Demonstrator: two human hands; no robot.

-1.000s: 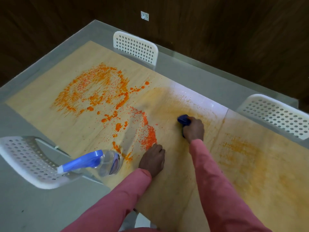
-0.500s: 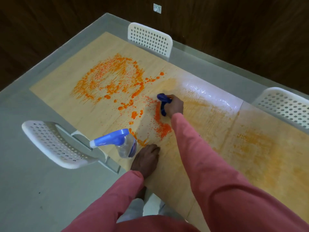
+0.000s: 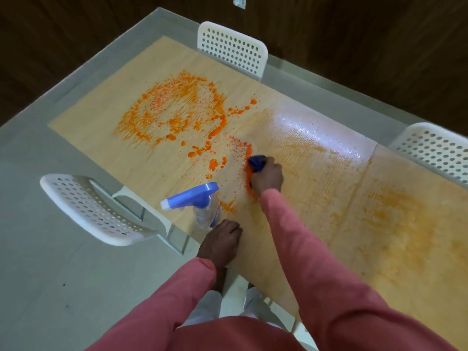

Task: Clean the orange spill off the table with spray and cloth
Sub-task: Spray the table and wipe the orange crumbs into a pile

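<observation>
Fingers (image 3: 272, 171) dragged cloth (image 3: 256, 162) back nearer.

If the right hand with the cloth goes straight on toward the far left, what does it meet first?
Most likely the thick orange spill right at the blue cloth held by the right hand; beyond lie scattered drops.

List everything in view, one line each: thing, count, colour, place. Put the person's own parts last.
table: one, light wood, middle of view.
orange spill: one thick patch, orange, far left of the table; faint smears to the right.
spray bottle: one, clear with blue head, upright at the near edge.
cloth: one, blue, on the spill's edge.
chairs: three, white perforated, around the table.
wall socket: one, white, on the dark wall.
right hand: one, pink sleeve, grips the cloth.
left hand: one, pink sleeve, rests on the near edge.
</observation>
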